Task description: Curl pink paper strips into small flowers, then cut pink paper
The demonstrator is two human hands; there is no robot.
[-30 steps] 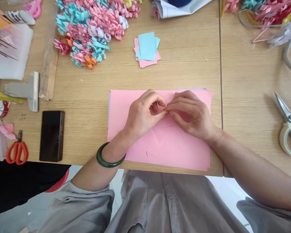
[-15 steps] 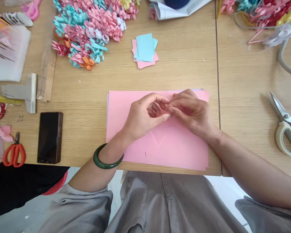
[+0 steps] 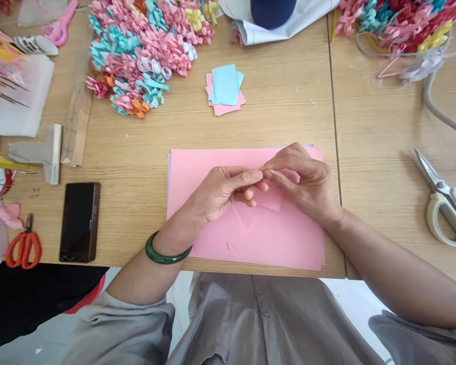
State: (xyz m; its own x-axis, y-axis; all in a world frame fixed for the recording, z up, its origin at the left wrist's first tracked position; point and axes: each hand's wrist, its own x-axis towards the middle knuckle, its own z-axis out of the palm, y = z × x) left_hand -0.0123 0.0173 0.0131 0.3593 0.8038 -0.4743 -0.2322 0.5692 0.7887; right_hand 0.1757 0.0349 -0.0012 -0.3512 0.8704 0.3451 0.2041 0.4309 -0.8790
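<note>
My left hand (image 3: 231,190) and my right hand (image 3: 302,180) meet above a stack of large pink paper sheets (image 3: 213,243). Both are closed in a pinch, thumb against finger, with the fingertips almost touching. Between them they hold a small piece of pink paper (image 3: 271,198), whose lower edge and corner show below the fingers. Its upper part is mostly hidden by the hands, and its colour blends with the sheet beneath. Thin pink paper slivers (image 3: 231,246) lie on the sheet near its front edge.
Small blue and pink paper squares (image 3: 225,86) lie beyond the sheets. Farther back left is a heap of curled paper flowers (image 3: 148,50). A phone (image 3: 79,222), red-handled scissors (image 3: 24,246) and a metal clip (image 3: 49,153) are left; white-handled scissors (image 3: 446,203) are right.
My left fingers have shifted from a curled, rounded grasp to a flatter pinch, thumb on top. More of the small pink paper shows below the hands. The whole view has shifted slightly.
</note>
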